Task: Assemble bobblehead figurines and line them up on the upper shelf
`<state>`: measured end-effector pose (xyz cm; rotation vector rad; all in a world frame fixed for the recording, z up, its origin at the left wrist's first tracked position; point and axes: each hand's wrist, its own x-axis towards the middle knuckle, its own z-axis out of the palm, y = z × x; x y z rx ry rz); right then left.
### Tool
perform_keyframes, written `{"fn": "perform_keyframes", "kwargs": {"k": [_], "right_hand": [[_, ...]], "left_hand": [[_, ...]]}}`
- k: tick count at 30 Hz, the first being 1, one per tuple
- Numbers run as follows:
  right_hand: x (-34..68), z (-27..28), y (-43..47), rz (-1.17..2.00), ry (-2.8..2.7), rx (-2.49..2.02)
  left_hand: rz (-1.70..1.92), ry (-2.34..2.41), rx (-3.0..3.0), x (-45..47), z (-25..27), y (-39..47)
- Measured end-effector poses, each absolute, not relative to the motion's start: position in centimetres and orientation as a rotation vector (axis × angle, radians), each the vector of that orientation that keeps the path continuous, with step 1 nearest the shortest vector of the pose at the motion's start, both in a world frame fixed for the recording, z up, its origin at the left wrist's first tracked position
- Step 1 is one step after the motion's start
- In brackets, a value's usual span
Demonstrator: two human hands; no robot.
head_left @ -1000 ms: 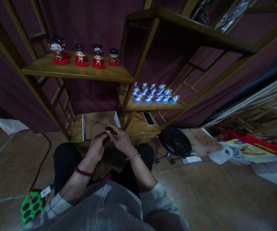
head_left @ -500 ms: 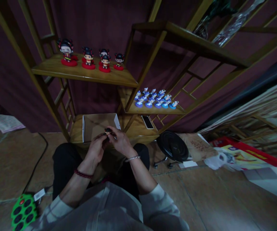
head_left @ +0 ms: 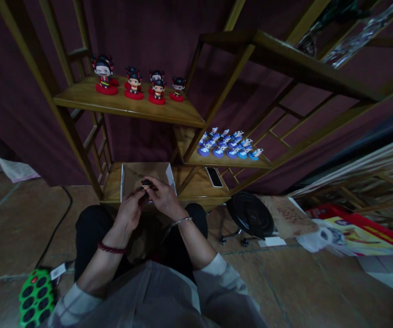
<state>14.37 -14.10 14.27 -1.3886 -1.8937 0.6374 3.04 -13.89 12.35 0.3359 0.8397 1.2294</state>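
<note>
Both hands meet over the open cardboard box (head_left: 133,175) on the lowest shelf. Left hand (head_left: 130,214) and right hand (head_left: 162,199) pinch a small dark-haired figurine (head_left: 146,184) between their fingertips, just above the box's front edge.

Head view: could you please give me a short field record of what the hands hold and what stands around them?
held item: small dark-haired figurine
left hand: grips the figurine from below
right hand: fingers on the figurine
behind hands: open cardboard box on the lowest shelf
upper left shelf: red-based figurines
middle shelf: blue-based figurines
phone: flat on the lowest shelf
floor, left: green power strip
</note>
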Motion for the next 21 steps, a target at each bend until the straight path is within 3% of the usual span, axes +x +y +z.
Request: {"fn": "perform_keyframes", "kwargs": {"k": [21], "right_hand": [[12.7, 14.3, -12.9, 0.646, -1.921, -1.294]], "left_hand": [[1.274, 0.913, 0.406, 1.3, 13.5, -13.6]]}}
